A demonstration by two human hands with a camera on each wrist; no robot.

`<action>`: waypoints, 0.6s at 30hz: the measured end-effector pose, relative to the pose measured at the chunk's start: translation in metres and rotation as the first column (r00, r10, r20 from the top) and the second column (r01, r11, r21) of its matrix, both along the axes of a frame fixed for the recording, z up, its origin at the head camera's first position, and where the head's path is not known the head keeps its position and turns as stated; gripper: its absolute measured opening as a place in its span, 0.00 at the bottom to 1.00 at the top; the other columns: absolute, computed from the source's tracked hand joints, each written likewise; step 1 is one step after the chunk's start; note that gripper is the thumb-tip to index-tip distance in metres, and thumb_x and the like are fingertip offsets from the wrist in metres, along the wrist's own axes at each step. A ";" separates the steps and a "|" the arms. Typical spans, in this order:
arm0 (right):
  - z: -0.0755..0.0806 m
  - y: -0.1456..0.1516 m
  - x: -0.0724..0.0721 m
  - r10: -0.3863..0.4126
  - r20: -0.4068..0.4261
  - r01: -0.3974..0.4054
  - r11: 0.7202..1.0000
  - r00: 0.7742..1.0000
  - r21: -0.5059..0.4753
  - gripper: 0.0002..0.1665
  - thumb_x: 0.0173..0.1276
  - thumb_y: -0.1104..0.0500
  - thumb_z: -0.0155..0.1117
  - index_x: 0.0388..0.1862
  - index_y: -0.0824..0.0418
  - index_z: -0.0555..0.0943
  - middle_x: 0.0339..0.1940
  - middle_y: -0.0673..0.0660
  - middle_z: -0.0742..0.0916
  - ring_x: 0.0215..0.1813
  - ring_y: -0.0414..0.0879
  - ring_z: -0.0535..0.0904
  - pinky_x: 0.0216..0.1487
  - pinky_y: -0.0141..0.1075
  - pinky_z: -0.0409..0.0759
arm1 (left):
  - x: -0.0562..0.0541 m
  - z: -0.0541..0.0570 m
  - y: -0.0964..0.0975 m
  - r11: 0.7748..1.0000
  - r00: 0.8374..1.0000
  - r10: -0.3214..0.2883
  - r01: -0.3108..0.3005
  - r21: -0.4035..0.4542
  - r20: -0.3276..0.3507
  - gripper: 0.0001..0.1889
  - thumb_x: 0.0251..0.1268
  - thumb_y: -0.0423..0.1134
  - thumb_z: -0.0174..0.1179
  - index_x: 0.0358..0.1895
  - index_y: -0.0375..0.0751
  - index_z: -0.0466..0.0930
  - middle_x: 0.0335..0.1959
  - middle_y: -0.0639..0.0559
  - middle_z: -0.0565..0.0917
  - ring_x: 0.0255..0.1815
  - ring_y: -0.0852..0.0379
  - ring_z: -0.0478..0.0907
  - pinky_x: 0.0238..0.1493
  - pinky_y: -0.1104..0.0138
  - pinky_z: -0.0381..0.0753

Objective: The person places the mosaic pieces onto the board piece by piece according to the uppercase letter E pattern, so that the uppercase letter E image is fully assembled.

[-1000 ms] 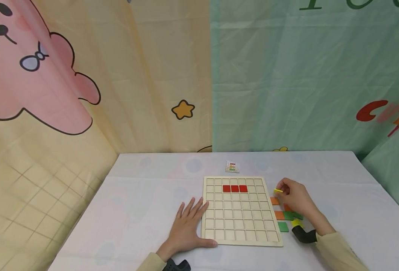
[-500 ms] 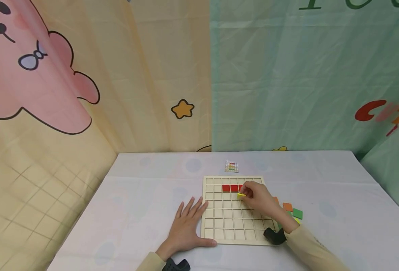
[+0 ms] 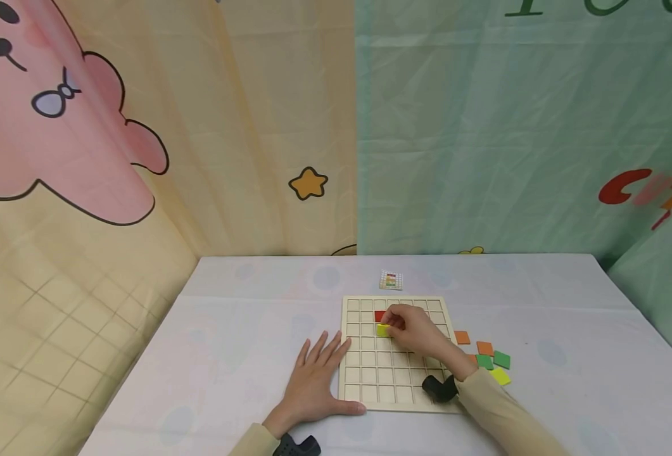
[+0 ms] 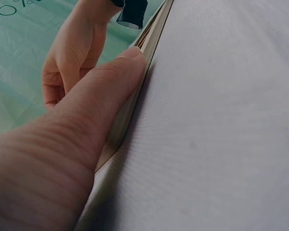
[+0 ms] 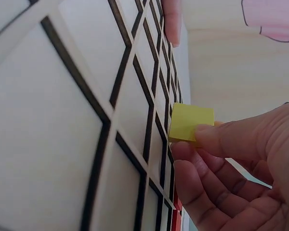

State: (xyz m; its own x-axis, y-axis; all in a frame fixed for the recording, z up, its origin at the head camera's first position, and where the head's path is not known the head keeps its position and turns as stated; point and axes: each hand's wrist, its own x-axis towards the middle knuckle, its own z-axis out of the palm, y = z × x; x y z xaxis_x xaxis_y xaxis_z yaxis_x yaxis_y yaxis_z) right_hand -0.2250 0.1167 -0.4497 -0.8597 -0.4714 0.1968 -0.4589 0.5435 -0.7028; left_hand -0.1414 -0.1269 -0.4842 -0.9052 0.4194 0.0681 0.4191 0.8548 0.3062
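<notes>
My right hand [image 3: 414,329] pinches a yellow square tile [image 5: 191,122] between thumb and fingers, close over the gridded wooden board [image 3: 395,377]. In the head view the yellow tile lies just below a red tile [image 3: 379,315] at the left of the red row; the hand hides the rest of that row. My left hand [image 3: 315,383] is spread flat at the board's lower left, fingertips at its left edge. Its thumb [image 4: 106,86] lies along the near edge of the board in the left wrist view.
Right of the board lie loose tiles: orange tiles [image 3: 484,348], green tiles [image 3: 501,360] and a yellow one [image 3: 500,377]. Behind the board is a small printed pattern card [image 3: 391,280]. Printed curtains hang behind the white table [image 3: 227,329].
My right hand has carried the yellow tile leftward from beside the loose tiles, across the board, to below the left red tile. The left hand has stayed put.
</notes>
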 end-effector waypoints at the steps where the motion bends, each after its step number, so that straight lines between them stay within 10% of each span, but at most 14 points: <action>1: 0.000 -0.001 -0.001 -0.008 -0.001 0.008 1.000 1.000 0.002 0.05 0.63 0.69 0.63 0.32 0.60 0.80 0.29 0.47 0.79 0.31 0.40 0.74 0.33 0.33 0.77 | 0.000 0.000 0.000 1.000 1.000 0.000 0.000 0.000 -0.001 0.61 0.38 0.84 0.50 0.76 0.51 0.49 0.76 0.54 0.48 0.76 0.50 0.36 0.71 0.50 0.30; 18: -0.003 -0.002 -0.001 -0.028 -0.085 0.037 0.994 0.996 0.107 0.10 0.61 0.71 0.64 0.40 0.64 0.85 0.30 0.50 0.76 0.30 0.40 0.71 0.31 0.33 0.74 | 0.000 -0.001 0.000 1.000 1.000 -0.006 0.006 0.009 -0.013 0.61 0.38 0.84 0.49 0.76 0.51 0.50 0.76 0.53 0.49 0.75 0.48 0.38 0.71 0.48 0.33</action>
